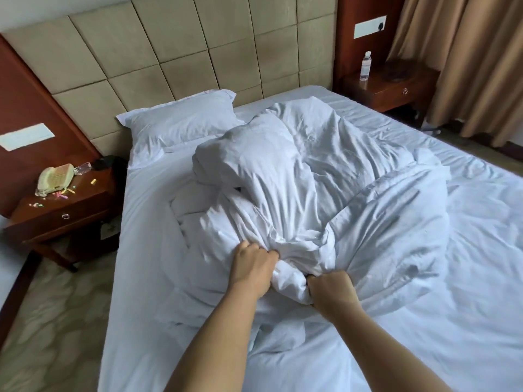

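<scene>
A crumpled white duvet lies heaped in the middle of the bed, which is covered by a white sheet. My left hand grips a bunched fold at the duvet's near edge, fingers curled into the cloth. Just to its right, my right hand is fisted around the same gathered edge. Both forearms reach in from the bottom of the view. One white pillow rests against the padded headboard at the bed's left.
A wooden nightstand on the left carries a beige telephone and small scattered bits. Another nightstand at the back right holds a water bottle. Tan curtains hang on the right. Patterned carpet runs along the bed's left side.
</scene>
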### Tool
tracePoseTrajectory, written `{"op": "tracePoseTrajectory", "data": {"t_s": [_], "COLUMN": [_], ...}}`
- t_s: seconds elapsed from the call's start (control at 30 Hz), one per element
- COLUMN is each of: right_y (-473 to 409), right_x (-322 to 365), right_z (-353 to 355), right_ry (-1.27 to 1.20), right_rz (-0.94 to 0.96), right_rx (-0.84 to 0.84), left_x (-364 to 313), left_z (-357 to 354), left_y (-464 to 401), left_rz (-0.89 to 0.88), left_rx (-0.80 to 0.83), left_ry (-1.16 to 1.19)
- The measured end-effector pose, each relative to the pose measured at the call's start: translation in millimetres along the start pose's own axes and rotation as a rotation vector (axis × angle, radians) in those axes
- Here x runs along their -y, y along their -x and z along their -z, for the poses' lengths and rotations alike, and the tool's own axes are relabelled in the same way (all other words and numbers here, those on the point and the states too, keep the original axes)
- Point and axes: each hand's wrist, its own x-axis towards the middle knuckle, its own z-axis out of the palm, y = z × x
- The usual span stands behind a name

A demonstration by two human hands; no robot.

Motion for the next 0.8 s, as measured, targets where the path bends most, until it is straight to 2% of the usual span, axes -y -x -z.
{"op": "tracePoseTrajectory", "data": {"t_s": [0.17,0.27,0.47,0.8], "right_y": [67,113,211,378], "right_x": [15,20,55,134], "right_z": [40,51,89,102], "right_ry": [0.106,0.145,0.139,0.048], "right_rz": [0.003,-0.030,-0.048,-0.124], "right_rx": [0.159,0.346,0.285,0.338], "left_x": [-20,-31,-50,-82], "left_z": [15,25,54,53], "left_y": [60,108,215,402], "left_rz": [-0.092,-0.138,-0.167,-0.126], "left_rx": [0.097,0.109,0.105,0.097], "left_ry": [-0.056,-0.078,0.005,0.211]}}
